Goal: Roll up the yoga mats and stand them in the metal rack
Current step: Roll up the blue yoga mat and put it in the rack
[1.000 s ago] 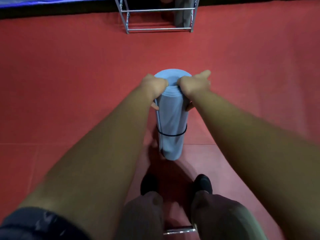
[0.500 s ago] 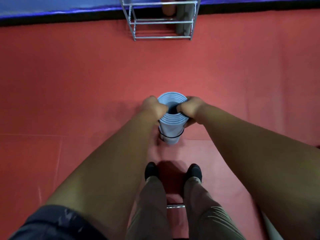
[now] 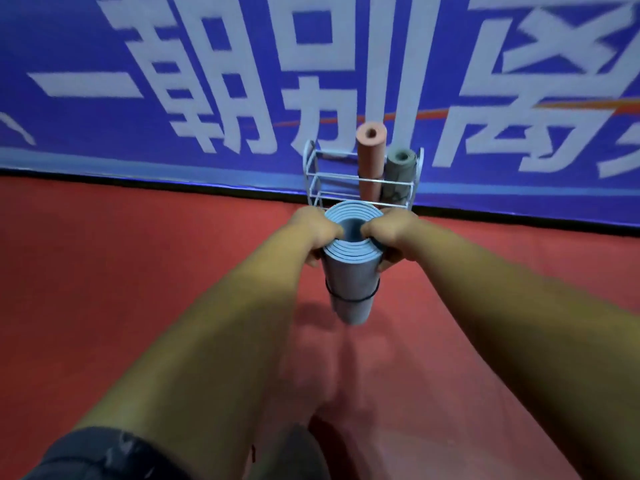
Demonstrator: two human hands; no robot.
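Since earlier frame: blue mat (image 3: pixel 349 282) looks raised off red floor (image 3: pixel 138 271), camera tilted up, metal rack (image 3: pixel 313 174) now closer.

Head view: left hand (image 3: pixel 311 233) and right hand (image 3: pixel 394 233) both grip mat's top rim, fingers hooked into core. Mat upright, just in front of rack, not yet in it.

Progress: brown mat (image 3: pixel 370 157) and grey mat (image 3: pixel 398 174) already stand in rack's right part. Blue mat rolled tight, layers even, black band (image 3: pixel 349 300) round lower half. Left to do, likely: carry over, lower into rack's left part.

A rolled mat (image 3: pixel 349 271) was held upright between both hands, before the rack (image 3: pixel 360 183), in which two mats were stood at the right.
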